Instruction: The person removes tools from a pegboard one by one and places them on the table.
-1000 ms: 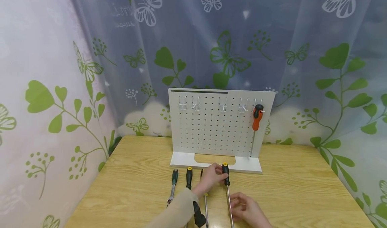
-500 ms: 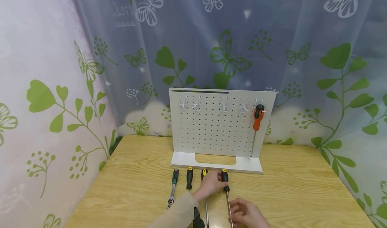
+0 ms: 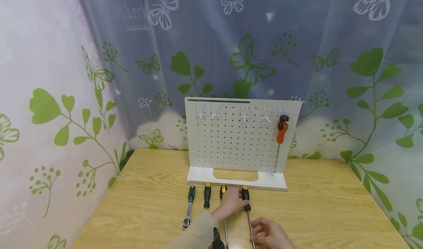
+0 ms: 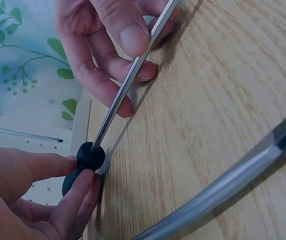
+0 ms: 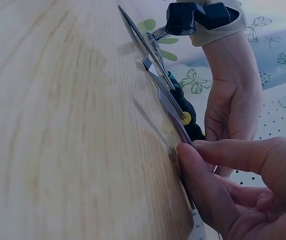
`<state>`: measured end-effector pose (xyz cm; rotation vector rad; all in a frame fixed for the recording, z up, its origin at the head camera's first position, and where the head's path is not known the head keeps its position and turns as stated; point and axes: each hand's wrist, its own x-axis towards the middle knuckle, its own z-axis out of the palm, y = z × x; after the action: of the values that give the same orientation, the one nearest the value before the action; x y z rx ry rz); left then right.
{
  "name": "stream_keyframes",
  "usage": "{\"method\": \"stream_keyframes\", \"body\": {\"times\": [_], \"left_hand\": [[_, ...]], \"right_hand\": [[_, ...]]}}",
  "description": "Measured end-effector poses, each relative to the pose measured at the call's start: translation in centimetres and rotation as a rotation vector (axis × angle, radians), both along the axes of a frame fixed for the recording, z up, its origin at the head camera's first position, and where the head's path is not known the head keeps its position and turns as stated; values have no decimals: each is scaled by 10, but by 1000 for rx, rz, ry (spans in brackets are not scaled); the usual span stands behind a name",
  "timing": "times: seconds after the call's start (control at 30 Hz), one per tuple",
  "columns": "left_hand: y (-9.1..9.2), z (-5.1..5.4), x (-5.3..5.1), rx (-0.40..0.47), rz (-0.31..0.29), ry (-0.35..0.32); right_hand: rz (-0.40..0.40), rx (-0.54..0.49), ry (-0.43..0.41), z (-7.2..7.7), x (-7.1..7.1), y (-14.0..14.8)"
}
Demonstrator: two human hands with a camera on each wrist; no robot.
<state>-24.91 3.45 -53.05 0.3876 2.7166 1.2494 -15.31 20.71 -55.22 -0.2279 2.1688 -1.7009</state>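
My left hand [image 3: 230, 204] pinches the black handle of a yellow-ended screwdriver [image 3: 245, 194] near its neck. Thumb and fingers of my right hand [image 3: 270, 234] pinch the same tool's steel shaft [image 4: 127, 82] lower down. In the left wrist view a shadow runs alongside the shaft, close to the tabletop. Left of it lies a second black screwdriver [image 3: 223, 190], partly hidden by my left hand. Further left are a third black screwdriver [image 3: 207, 195], its lower part behind my sleeve, and a ratchet wrench [image 3: 189, 206] with a dark green grip.
Behind the tools stands a white pegboard [image 3: 211, 146] on a flat base. Several clear hooks [image 3: 243, 115] line its upper part, and an orange and black screwdriver [image 3: 281, 131] hangs at its right end. Patterned curtains surround the wooden table [image 3: 324, 197].
The held screwdriver's handle has come slightly toward me, away from the pegboard base. Both hands have moved slightly nearer with it. Almost nothing differs over the last half second.
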Motion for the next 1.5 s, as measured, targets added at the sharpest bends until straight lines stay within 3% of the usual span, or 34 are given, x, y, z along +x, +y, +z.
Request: {"method": "stream_keyframes", "body": {"times": [0.23, 0.7, 1.2, 1.5], "left_hand": [[1, 4, 1, -33, 14, 23], [2, 3, 0, -21, 24, -20], [1, 5, -1, -19, 7, -23], [-7, 16, 1, -25, -26, 55]], "right_hand": [[-25, 58, -6, 4, -1, -3], [-36, 108, 24, -6, -4, -2], [-22, 4, -12, -2, -2, -2], [-43, -47, 26, 8, -6, 3]]}}
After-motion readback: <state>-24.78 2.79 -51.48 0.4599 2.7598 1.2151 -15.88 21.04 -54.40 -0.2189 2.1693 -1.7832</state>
